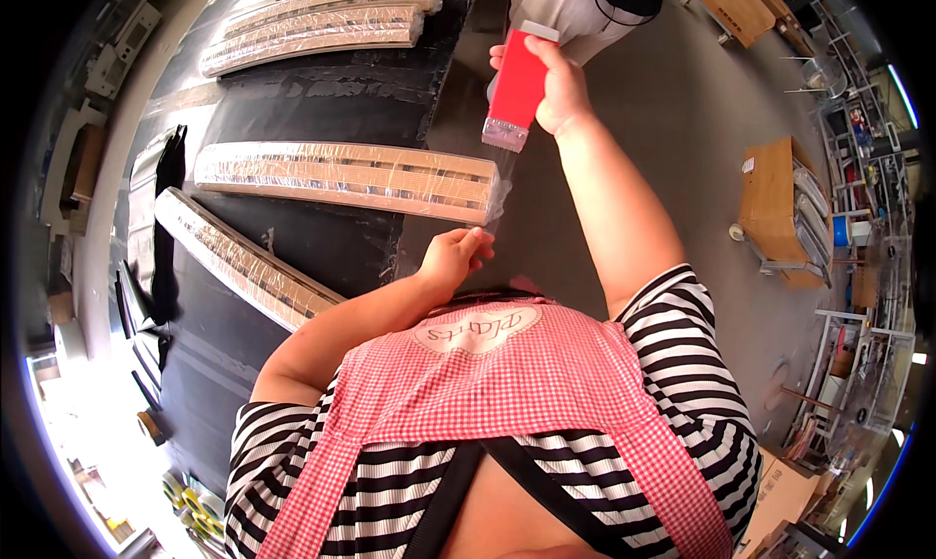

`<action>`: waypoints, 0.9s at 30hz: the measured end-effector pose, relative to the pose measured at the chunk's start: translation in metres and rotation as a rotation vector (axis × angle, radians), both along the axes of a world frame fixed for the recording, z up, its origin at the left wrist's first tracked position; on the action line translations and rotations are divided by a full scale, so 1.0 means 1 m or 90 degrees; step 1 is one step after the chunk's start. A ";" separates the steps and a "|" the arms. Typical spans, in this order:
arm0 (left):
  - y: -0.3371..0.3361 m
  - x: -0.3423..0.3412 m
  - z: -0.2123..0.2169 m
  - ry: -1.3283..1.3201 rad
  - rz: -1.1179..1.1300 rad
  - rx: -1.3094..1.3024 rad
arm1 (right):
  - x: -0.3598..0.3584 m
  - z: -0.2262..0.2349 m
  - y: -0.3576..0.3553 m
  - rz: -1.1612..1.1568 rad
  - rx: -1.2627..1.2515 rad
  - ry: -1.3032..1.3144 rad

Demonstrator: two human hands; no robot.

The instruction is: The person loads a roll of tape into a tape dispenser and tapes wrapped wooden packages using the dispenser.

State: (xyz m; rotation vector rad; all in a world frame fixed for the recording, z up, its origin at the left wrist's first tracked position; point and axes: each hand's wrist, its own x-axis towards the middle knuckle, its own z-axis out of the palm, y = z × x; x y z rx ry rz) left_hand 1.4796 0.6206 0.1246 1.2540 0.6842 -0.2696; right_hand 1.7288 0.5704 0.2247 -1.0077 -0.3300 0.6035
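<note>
Black worktop [322, 115] | right grip [561, 86] clasped around red boxy tool [517, 89] | left grip [453, 260] half-curled by wrapped bundle [351, 179], hold unclear

To the right of my right fingers [552, 57], grey floor [673, 120] stretches toward a brown cart [765, 193], cluttered shelving [850, 159] and a bright light tube [904, 99].

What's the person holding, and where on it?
The right hand holds a red tool with silver ends, by the upper half of its body. I can't tell whether the left hand holds anything.
</note>
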 end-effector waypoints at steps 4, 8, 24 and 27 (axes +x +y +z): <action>0.006 0.009 -0.013 0.073 -0.005 -0.014 | 0.011 -0.036 0.006 0.019 -0.013 0.032; 0.017 -0.004 -0.010 0.028 -0.290 0.214 | 0.013 -0.075 0.006 0.039 0.011 0.087; 0.125 0.097 0.049 -0.220 -0.470 1.028 | -0.174 -0.074 -0.122 0.296 0.059 0.221; 0.119 0.083 0.038 -0.289 -0.405 1.073 | -0.130 0.021 -0.099 0.223 0.153 -0.125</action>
